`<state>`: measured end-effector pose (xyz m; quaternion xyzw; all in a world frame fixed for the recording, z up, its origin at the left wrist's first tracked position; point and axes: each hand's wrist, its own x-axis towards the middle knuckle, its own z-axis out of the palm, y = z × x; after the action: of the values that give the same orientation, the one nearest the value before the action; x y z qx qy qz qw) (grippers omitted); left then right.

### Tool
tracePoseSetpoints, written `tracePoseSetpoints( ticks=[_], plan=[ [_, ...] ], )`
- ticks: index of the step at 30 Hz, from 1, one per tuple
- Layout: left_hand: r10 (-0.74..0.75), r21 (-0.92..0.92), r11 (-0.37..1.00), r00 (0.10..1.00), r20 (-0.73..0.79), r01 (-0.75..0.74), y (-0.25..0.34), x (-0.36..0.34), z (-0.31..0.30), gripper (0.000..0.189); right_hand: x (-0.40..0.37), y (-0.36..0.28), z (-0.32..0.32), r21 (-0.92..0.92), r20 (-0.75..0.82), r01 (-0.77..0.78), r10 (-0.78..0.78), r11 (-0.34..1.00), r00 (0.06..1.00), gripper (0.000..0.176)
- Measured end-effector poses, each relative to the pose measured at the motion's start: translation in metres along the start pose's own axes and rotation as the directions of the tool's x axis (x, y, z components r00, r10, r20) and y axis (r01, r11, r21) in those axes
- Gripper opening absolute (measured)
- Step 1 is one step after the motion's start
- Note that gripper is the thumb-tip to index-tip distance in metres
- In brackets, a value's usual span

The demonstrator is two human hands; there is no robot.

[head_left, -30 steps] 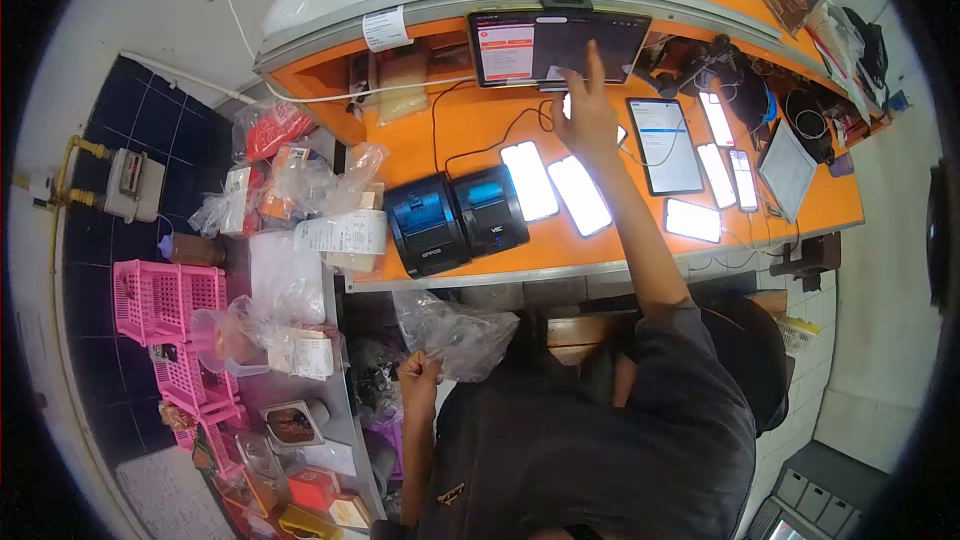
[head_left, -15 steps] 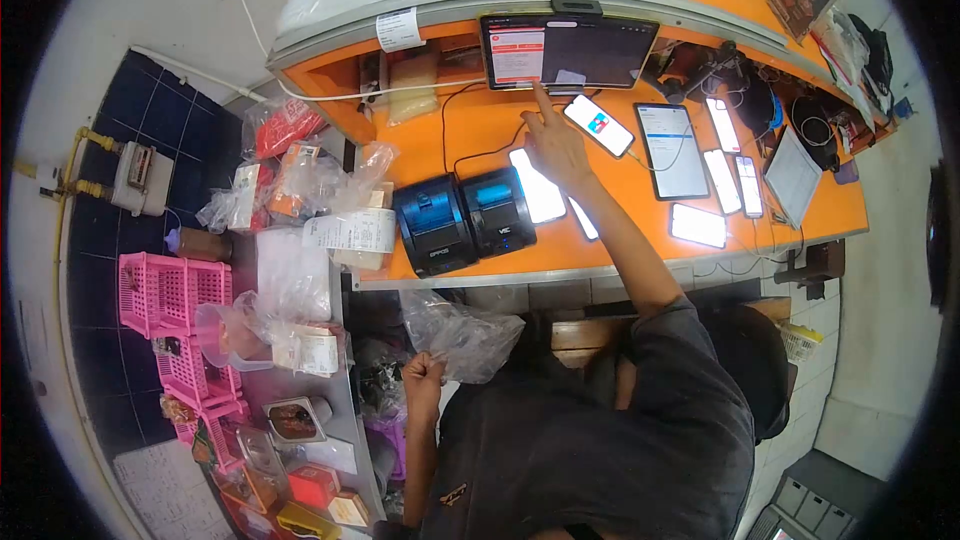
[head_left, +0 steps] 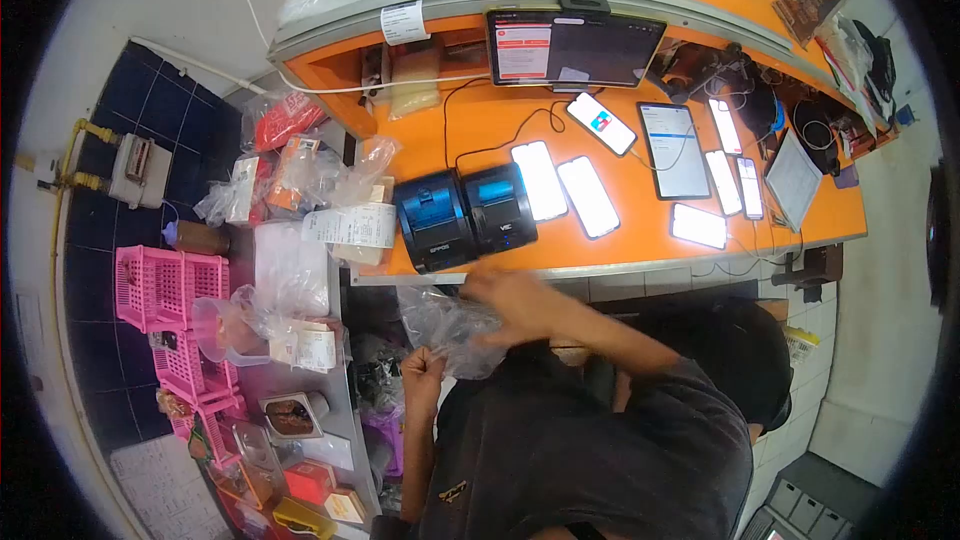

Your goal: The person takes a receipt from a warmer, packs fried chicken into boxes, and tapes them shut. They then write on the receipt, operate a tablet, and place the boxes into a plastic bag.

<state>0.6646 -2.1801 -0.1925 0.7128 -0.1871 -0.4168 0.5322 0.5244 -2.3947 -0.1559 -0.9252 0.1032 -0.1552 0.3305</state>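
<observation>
My left hand (head_left: 424,368) is closed on the edge of a clear plastic bag (head_left: 445,325), below the front edge of the orange counter (head_left: 620,252). Over the bag's right side is my right hand (head_left: 510,308), smeared by motion, so its fingers cannot be made out. Just beyond the hands, two black printers (head_left: 465,218) stand side by side on the counter. To their right lie two phones with bright white screens (head_left: 589,197). A large tablet (head_left: 575,48) with a red and white panel stands at the back.
Several more phones (head_left: 699,225) and an upright-lying tablet (head_left: 674,150) are on the counter's right. At the left, bagged packages with receipts (head_left: 350,227) line a side surface, beside pink baskets (head_left: 172,288). A dark stool seat (head_left: 765,360) is at the right.
My right hand has moved from the large tablet's lower edge down and left to the plastic bag, uncovering the phone beside the printers. My left hand stays at the bag's edge.
</observation>
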Motion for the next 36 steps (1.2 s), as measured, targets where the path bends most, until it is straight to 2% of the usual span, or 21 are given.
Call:
tracePoseSetpoints(
  ticks=[2,7,9,11,13,15,16,18,19,21,23,25,26,27,28,30,31,33,34,35,36],
  plan=[
    [0.057,0.047,0.997,0.998,0.04,-0.059,-0.001,0.003,-0.003,0.036,-0.006,-0.022,0.017,0.011,0.159,-0.082,0.079,0.997,0.984,0.048],
    [0.184,0.214,0.954,0.975,0.126,-0.208,-0.005,0.008,-0.013,0.032,-0.018,-0.013,0.072,-0.076,0.011,-0.181,0.183,0.98,0.983,0.032],
    [0.347,0.772,0.597,0.938,-0.003,-0.219,-0.004,0.003,-0.017,0.025,-0.021,-0.016,0.072,-0.064,-0.053,-0.237,0.234,0.969,0.971,0.028],
    [0.292,0.784,0.608,0.954,-0.074,-0.125,-0.012,-0.003,-0.031,0.02,-0.028,-0.019,0.069,-0.124,-0.128,-0.442,0.428,0.888,0.895,0.02],
    [0.235,0.79,0.612,0.962,-0.142,-0.033,-0.027,-0.01,-0.05,0.016,-0.042,-0.003,0.084,-0.141,-0.153,-0.518,0.499,0.844,0.853,0.021],
    [0.188,0.83,0.542,0.982,0.035,-0.133,-0.037,-0.021,-0.065,0.013,-0.058,0.01,0.106,-0.154,-0.174,-0.591,0.567,0.792,0.805,0.023],
    [0.184,0.83,0.543,0.982,0.033,-0.13,-0.038,-0.025,-0.066,0.013,-0.066,0.012,0.118,-0.189,-0.129,-0.634,0.621,0.75,0.773,0.02],
    [0.027,0.883,0.445,0.988,0.153,-0.148,-0.026,-0.037,-0.066,0.012,-0.08,0.016,0.136,-0.222,-0.087,-0.673,0.673,0.706,0.734,0.018],
    [0.03,0.883,0.445,0.987,0.155,-0.152,-0.03,-0.041,-0.069,0.012,-0.086,0.019,0.141,-0.253,-0.067,-0.673,0.681,0.695,0.729,0.016],
    [0.05,0.972,0.225,0.997,0.058,-0.068,-0.037,-0.046,-0.076,0.014,-0.09,0.01,0.138,-0.286,-0.064,-0.676,0.69,0.679,0.721,0.015],
    [0.065,0.963,0.246,0.993,0.097,-0.11,-0.036,-0.052,-0.084,0.013,-0.095,-0.005,0.134,-0.314,-0.053,-0.763,0.792,0.565,0.608,0.016],
    [0.082,0.95,0.268,0.986,0.144,-0.161,-0.042,-0.057,-0.093,0.012,-0.11,-0.023,0.154,-0.36,-0.062,-0.741,0.779,0.566,0.625,0.017],
    [0.194,0.883,0.383,0.958,0.211,-0.272,-0.052,-0.057,-0.098,0.012,-0.115,-0.032,0.163,-0.405,-0.05,-0.712,0.764,0.573,0.643,0.02],
    [0.304,0.79,0.477,0.916,0.262,-0.385,-0.059,-0.06,-0.104,0.013,-0.111,-0.058,0.156,-0.389,-0.152,-0.602,0.596,0.698,0.789,0.022],
    [0.308,0.784,0.475,0.91,0.278,-0.4,-0.059,-0.066,-0.106,0.013,-0.102,-0.095,0.148,-0.393,-0.244,-0.464,0.396,0.794,0.885,0.025],
    [0.435,0.674,0.511,0.836,0.334,-0.534,-0.047,-0.076,-0.101,0.015,-0.084,-0.144,0.155,-0.233,-0.281,-0.231,0.162,0.944,0.946,0.03],
    [0.445,0.662,0.508,0.826,0.346,-0.551,-0.043,-0.084,-0.101,0.015,-0.082,-0.152,0.174,-0.247,-0.291,-0.24,0.164,0.939,0.942,0.03],
    [0.587,0.594,0.493,0.747,0.312,-0.636,-0.04,-0.1,-0.108,0.016,-0.079,-0.165,0.212,0.025,-0.247,-0.261,0.259,0.965,0.934,0.025],
    [0.605,0.629,0.443,0.731,0.316,-0.639,-0.048,-0.105,-0.117,0.021,-0.079,-0.173,0.222,0.066,-0.211,-0.397,0.402,0.915,0.891,0.023],
    [0.617,0.619,0.441,0.72,0.317,-0.65,-0.045,-0.113,-0.122,0.021,-0.08,-0.185,0.222,0.051,-0.222,-0.396,0.397,0.917,0.89,0.023],
    [0.65,0.576,0.469,0.703,0.289,-0.67,-0.038,-0.127,-0.126,0.024,-0.082,-0.2,0.221,0.145,-0.317,-0.456,0.477,0.878,0.819,0.021]
  ],
)
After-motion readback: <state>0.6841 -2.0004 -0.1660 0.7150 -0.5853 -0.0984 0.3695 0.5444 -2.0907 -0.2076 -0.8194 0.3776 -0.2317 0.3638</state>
